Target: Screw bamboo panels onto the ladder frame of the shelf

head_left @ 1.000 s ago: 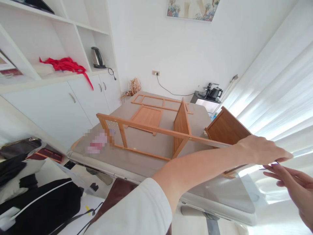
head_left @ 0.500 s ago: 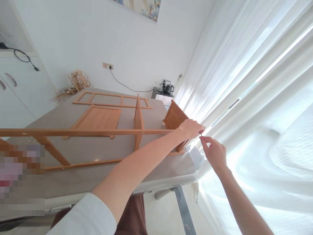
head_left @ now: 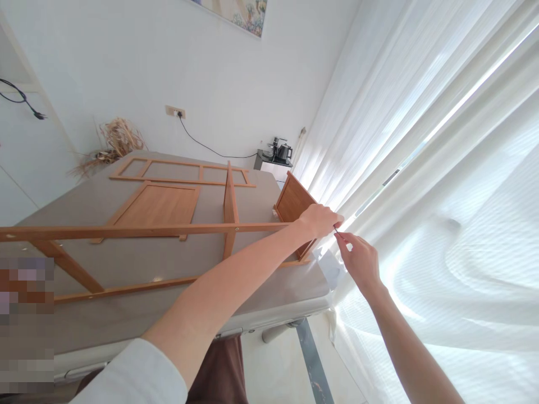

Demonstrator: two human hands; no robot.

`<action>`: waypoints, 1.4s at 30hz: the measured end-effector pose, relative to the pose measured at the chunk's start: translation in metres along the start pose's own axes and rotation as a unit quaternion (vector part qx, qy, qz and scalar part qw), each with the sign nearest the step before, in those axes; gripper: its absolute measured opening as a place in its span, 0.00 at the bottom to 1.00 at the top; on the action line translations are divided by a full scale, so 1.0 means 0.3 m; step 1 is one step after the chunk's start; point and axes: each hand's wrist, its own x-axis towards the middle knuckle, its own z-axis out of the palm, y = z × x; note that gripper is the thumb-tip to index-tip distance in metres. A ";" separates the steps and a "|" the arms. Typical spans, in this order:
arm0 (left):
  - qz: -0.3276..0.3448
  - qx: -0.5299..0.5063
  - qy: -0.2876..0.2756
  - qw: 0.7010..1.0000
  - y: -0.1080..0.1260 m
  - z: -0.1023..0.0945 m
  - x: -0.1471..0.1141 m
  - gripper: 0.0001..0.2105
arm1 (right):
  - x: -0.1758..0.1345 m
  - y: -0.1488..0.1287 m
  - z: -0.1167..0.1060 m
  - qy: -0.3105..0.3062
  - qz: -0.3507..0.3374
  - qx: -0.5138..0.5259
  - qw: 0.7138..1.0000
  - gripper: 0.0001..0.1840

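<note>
My left hand [head_left: 319,220] is closed around the right end of the long upper rail of a wooden frame [head_left: 138,231], and its fingertips reach past the end. Close beside it, my right hand [head_left: 361,259] pinches a thin dark hex key [head_left: 337,230] that meets the rail's end under my left fingers. The screw head there is hidden. An upright wooden divider [head_left: 231,205] joins the rail near its middle. A wooden end panel [head_left: 297,202] stands at the right, partly behind my left hand and forearm.
A flat wooden panel [head_left: 162,209] and a slim ladder-like frame [head_left: 174,171] lie on the grey table [head_left: 177,306]. White curtains [head_left: 442,241] hang close by my right hand. Behind the table is a stand with a kettle [head_left: 284,152]. Dried stalks [head_left: 120,137] stand at the far left.
The view has shifted slightly, so everything sits a little further left. Both hands keep their hold at the rail's end; the hex key shows at a slightly different angle.
</note>
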 end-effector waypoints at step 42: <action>0.002 0.028 -0.006 1.000 0.008 0.000 0.004 0.12 | 0.049 0.024 -0.047 -0.050 -0.094 -0.072 0.992 0.16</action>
